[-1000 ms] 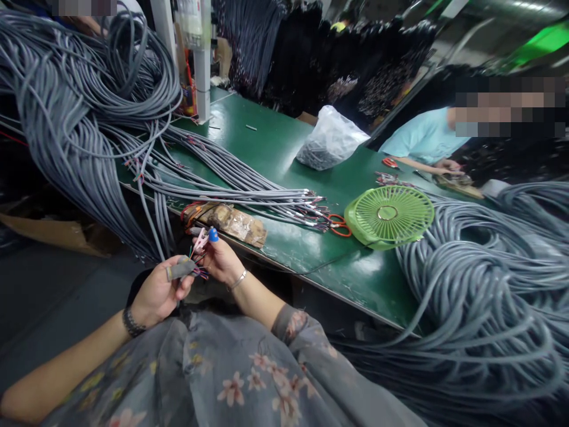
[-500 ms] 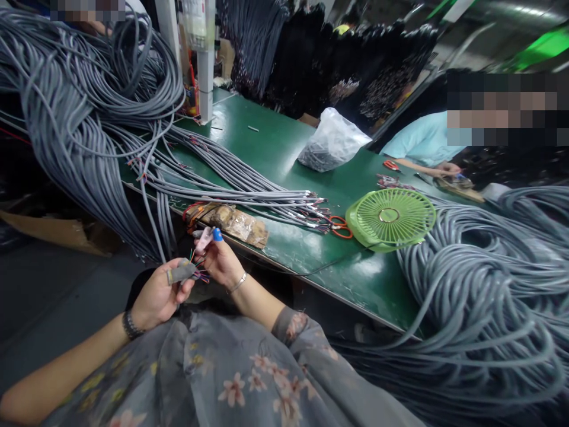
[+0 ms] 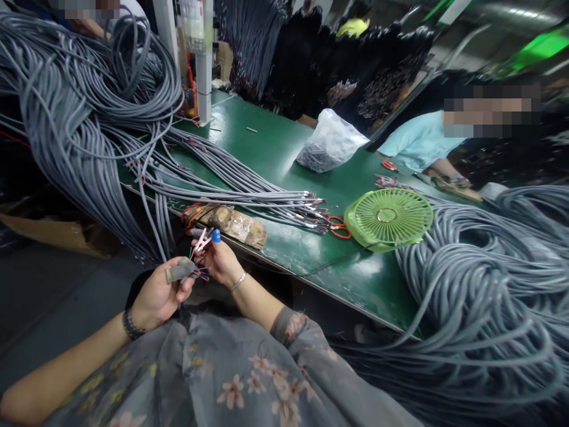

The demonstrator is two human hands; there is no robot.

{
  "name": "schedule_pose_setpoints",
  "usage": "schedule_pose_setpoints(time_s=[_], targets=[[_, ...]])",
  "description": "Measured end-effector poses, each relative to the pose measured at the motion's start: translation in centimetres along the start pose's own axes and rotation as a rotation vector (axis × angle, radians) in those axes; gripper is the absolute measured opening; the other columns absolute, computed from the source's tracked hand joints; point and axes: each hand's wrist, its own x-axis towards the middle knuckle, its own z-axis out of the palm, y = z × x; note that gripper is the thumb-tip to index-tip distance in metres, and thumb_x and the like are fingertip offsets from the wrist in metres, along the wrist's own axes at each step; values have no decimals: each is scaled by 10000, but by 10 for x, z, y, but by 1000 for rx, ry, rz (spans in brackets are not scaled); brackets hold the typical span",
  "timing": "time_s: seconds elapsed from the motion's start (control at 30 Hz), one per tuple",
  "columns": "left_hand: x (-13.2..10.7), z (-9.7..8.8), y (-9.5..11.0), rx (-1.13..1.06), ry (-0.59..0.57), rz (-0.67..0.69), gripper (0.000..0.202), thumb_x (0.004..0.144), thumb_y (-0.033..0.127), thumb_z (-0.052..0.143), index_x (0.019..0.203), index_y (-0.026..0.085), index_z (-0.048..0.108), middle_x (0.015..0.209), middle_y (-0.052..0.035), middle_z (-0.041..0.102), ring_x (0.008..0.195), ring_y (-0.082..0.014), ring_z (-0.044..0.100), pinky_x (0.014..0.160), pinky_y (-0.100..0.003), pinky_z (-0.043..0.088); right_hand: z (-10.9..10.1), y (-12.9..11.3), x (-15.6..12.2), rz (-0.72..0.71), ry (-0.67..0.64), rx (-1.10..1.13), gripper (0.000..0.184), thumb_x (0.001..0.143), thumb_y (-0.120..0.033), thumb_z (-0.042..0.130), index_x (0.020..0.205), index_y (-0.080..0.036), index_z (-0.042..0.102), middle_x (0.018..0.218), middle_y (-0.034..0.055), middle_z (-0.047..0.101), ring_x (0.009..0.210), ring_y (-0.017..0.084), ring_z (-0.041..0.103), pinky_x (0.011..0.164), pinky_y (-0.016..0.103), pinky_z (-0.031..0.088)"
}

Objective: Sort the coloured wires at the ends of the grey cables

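My left hand (image 3: 157, 293) is closed round the end of a grey cable (image 3: 180, 271) whose thin coloured wires fan out at the tip. My right hand (image 3: 222, 261), with a blue cap on one fingertip (image 3: 216, 236), pinches a small pink-handled tool (image 3: 201, 240) right at those wires. Both hands sit low, just in front of the near edge of the green table (image 3: 284, 148). A bundle of grey cables with stripped coloured ends (image 3: 249, 196) lies across the table above my hands.
A brown taped block (image 3: 231, 220) rests at the table edge. Orange scissors (image 3: 340, 227) and a green fan (image 3: 386, 216) lie to the right, with a clear plastic bag (image 3: 331, 142) behind. Heaps of grey cable fill the left (image 3: 75, 112) and right (image 3: 484, 296). A person in a light blue shirt (image 3: 422, 142) works across the table.
My hands have stayed in place; the pink tool in my right hand has shifted slightly at the wire ends. The person across the table has moved their arm a little.
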Motion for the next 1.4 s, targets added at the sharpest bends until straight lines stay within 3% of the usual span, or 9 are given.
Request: schedule_pose_setpoints(time_s=[0.27, 0.57, 0.7, 0.9, 1.1, 1.23, 1.4], targets=[[7, -3, -3, -5, -25, -26, 219, 638, 234, 852, 624, 166, 644, 443, 22, 558, 345, -54, 388, 376, -168, 276, 11, -1, 3, 27, 47, 165, 451, 872, -607, 796, 782, -176, 702, 633, -9, 620, 580, 116, 533, 575, 226, 479], [9, -9, -5, -15, -11, -44, 235, 664, 234, 848, 637, 165, 625, 452, 23, 548, 350, -50, 372, 375, -170, 278, 10, -1, 1, 37, 13, 126, 517, 888, -691, 723, 787, -187, 670, 652, -20, 602, 558, 111, 492, 559, 232, 465], [2, -9, -3, 22, -10, -28, 279, 633, 276, 885, 633, 172, 626, 443, 33, 551, 350, -44, 364, 378, -157, 278, 7, -5, -5, 45, -28, 94, 496, 950, -658, 659, 841, -176, 699, 671, -10, 621, 562, 104, 500, 553, 218, 448], [-6, -8, 0, 51, -45, -18, 337, 641, 344, 911, 642, 167, 624, 455, 29, 546, 361, -38, 364, 391, -155, 252, -1, -4, -11, -9, -23, 11, 334, 898, -485, 785, 824, -173, 693, 686, -15, 627, 579, 94, 495, 561, 212, 445], [-1, -9, 0, 16, -33, -35, 295, 641, 286, 892, 645, 175, 619, 450, 36, 541, 355, -40, 363, 385, -156, 259, 2, -6, -9, 5, -10, 6, 410, 883, -569, 786, 823, -173, 700, 698, -9, 637, 571, 92, 488, 523, 203, 432], [4, -9, 1, 2, -36, -25, 244, 636, 269, 877, 661, 174, 654, 448, 37, 546, 351, -42, 364, 378, -158, 272, 7, -6, -6, 45, 6, 64, 360, 868, -534, 821, 849, -187, 725, 693, -16, 637, 587, 103, 504, 549, 211, 457], [8, -8, -1, 9, -54, -29, 216, 638, 238, 852, 633, 170, 647, 448, 32, 542, 347, -43, 359, 373, -166, 267, 12, -2, -3, -20, 97, 130, 371, 815, -466, 890, 710, -175, 686, 605, -23, 594, 557, 95, 496, 559, 210, 456]])
